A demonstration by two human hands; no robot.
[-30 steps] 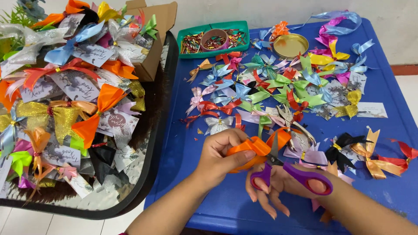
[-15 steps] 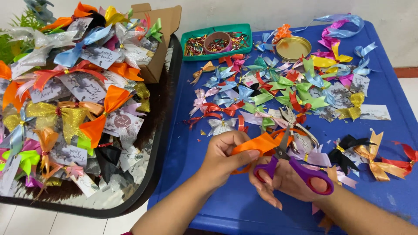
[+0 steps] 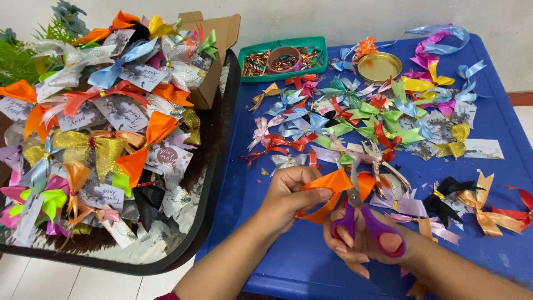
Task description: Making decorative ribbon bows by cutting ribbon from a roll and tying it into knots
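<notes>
Covering part of the orange ribbon [image 3: 327, 191]: the left hand [image 3: 288, 197], grip closed on the folded strip between thumb and fingers. Hidden behind the ribbon fold, most of the scissor blades; cannot tell how far apart they stand. Wrapped through the purple handles of the scissors [image 3: 363, 222]: the right hand [image 3: 361, 244], grip closed on them, with the lower fingers tucked under and the forearm cut off at the bottom edge near 5 o'clock. Hard to make out at this size, the writing on the small cards.

Underneath, a blue worktop [image 3: 499, 122], scattered with a pile of loose bows [image 3: 361, 114] toward 12 o'clock. Further back, a green tray [image 3: 247, 53] of small bits holding a round cup, and beside it a gold lid [image 3: 379, 66]. At 9 o'clock, a dark round tray [image 3: 219, 183] heaped with finished bows tied to cards, with a cardboard box [image 3: 214, 30] at its far rim. Behind all this, a pale wall; below the tray, pale floor tiles.

Lying low and central, near 6 o'clock: the ribbon, long axis running from 7 o'clock up to 1 o'clock. Pointing toward 12 o'clock, the scissors, handles nearest the body, long axis almost upright in view.
</notes>
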